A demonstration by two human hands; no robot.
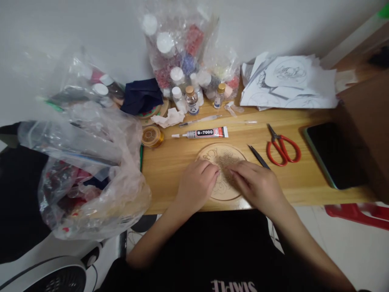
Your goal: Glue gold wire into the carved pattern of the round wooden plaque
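Observation:
A round wooden disc with fine line drawings lies on the table in front of me. My left hand is over its left side, thumb and fingers pinched together. Over the right side, my right hand is closed in a pinch too. Whatever the fingertips may hold is too small to make out. Just beyond the disc lies a B-7000 glue tube. Black tweezers rest by my right hand, and red-handled scissors lie farther right.
On the left bulges a clear plastic bag. A spool of golden wire, small bottles and bags of beads stand behind. Paper drawings, a phone and a brown box are at the right.

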